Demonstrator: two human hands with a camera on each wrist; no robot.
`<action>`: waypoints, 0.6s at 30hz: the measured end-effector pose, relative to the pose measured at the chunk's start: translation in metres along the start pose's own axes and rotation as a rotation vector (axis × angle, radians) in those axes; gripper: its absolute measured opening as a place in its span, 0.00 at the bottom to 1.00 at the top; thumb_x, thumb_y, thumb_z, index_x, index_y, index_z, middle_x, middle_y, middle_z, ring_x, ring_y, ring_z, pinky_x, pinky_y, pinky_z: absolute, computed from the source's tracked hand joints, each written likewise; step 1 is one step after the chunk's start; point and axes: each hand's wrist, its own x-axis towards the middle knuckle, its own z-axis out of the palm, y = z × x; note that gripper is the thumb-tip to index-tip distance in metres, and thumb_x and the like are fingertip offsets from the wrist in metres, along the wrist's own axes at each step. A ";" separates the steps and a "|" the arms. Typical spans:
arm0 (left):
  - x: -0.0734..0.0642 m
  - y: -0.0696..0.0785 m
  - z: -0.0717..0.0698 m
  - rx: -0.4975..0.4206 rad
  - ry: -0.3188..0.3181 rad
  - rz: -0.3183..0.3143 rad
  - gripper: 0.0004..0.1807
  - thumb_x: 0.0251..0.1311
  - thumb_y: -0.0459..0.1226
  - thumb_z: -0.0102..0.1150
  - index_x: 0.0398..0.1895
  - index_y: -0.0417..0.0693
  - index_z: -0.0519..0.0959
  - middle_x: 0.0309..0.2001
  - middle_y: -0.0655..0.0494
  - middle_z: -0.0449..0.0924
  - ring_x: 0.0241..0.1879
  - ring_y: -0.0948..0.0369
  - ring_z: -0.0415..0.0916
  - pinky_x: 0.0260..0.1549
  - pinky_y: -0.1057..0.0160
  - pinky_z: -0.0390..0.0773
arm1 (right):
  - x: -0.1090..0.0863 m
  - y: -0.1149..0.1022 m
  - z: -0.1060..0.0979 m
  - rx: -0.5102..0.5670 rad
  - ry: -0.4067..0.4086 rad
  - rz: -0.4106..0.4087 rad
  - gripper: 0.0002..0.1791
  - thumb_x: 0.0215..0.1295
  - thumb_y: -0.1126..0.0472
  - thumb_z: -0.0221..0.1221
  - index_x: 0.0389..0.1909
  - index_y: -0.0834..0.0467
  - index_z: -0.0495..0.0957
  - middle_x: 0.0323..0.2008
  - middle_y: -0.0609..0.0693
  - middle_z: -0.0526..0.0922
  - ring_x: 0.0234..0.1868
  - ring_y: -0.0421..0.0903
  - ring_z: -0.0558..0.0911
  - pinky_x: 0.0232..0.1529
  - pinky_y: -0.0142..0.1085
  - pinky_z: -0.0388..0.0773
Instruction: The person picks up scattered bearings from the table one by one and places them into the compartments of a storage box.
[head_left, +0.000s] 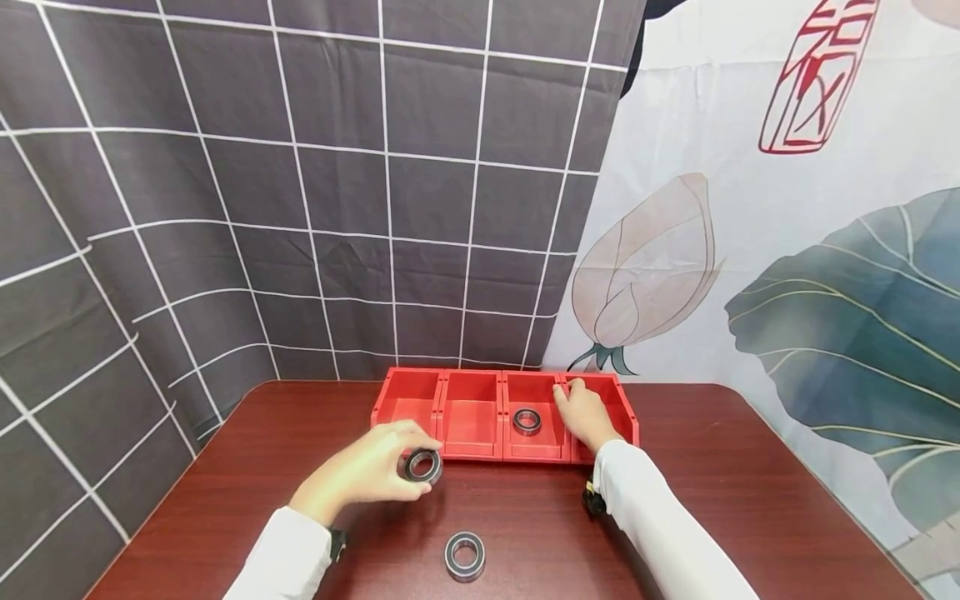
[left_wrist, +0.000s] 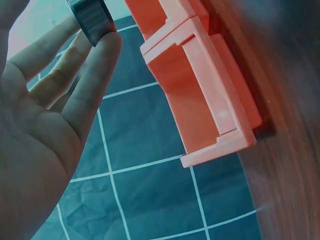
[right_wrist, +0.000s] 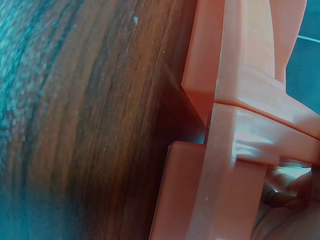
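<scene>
My left hand point(head_left: 375, 467) pinches a ball bearing point(head_left: 423, 466) between thumb and fingers, in front of the red bins. The left wrist view shows this bearing point(left_wrist: 92, 20) edge-on at the fingertips. My right hand point(head_left: 587, 414) reaches into the rightmost red bin point(head_left: 618, 404), fingertips near the divider beside it. In the right wrist view the bin wall partly covers the right hand point(right_wrist: 287, 210), and I cannot tell whether it holds something. One bearing point(head_left: 527, 422) lies in the third bin point(head_left: 534, 385) from the left. Another bearing point(head_left: 465, 557) lies flat on the table, near its front.
Two more red bins, the leftmost one point(head_left: 408, 385) and its neighbour point(head_left: 471, 417), complete the row on the brown wooden table point(head_left: 540, 533). Behind the table hang a dark gridded cloth point(head_left: 427, 200) and a white cloth point(head_left: 675, 125) with plant prints.
</scene>
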 end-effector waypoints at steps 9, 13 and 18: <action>0.021 -0.010 0.000 -0.024 -0.022 -0.059 0.24 0.46 0.44 0.71 0.50 0.55 0.82 0.42 0.65 0.78 0.42 0.67 0.73 0.41 0.66 0.79 | -0.001 -0.001 0.001 0.007 -0.005 -0.003 0.23 0.74 0.48 0.46 0.53 0.65 0.64 0.33 0.58 0.76 0.37 0.53 0.78 0.41 0.44 0.77; 0.023 -0.010 0.000 -0.031 -0.023 -0.073 0.24 0.46 0.45 0.71 0.51 0.56 0.82 0.42 0.66 0.77 0.42 0.68 0.72 0.41 0.67 0.79 | -0.003 -0.002 0.000 0.013 -0.005 -0.009 0.22 0.74 0.49 0.46 0.52 0.65 0.64 0.32 0.58 0.76 0.37 0.53 0.78 0.41 0.44 0.77; 0.026 -0.010 0.001 -0.027 -0.018 -0.073 0.24 0.46 0.45 0.71 0.51 0.57 0.82 0.42 0.65 0.77 0.41 0.67 0.72 0.41 0.66 0.79 | -0.002 -0.001 0.000 0.005 -0.014 0.003 0.23 0.74 0.47 0.45 0.53 0.64 0.64 0.33 0.57 0.76 0.38 0.52 0.78 0.40 0.43 0.77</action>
